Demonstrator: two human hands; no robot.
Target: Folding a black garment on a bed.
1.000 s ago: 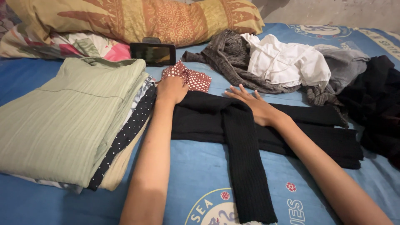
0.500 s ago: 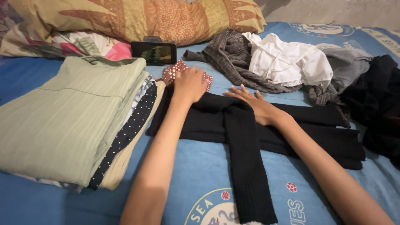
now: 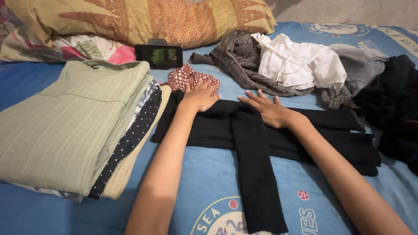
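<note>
A black knit garment [image 3: 257, 143] lies spread across a blue printed bedsheet [image 3: 204, 187], one long sleeve folded down toward me. My left hand [image 3: 201, 96] rests flat on the garment's upper left part, fingers apart. My right hand [image 3: 266, 109] presses flat on its upper middle, fingers spread. Neither hand grips anything. A small red cloth with white dots [image 3: 190, 77] lies just beyond my left hand.
A stack of folded clothes topped by a pale green piece [image 3: 74, 122] sits at the left. A phone [image 3: 158, 55] leans against patterned pillows [image 3: 143, 19] at the back. Unfolded grey, white [image 3: 300, 61] and black [image 3: 396, 95] clothes are heaped at the right.
My left hand moved right from the stack's edge onto the black garment, and the garment's left end has shifted and spread out. My right hand stayed nearly in place.
</note>
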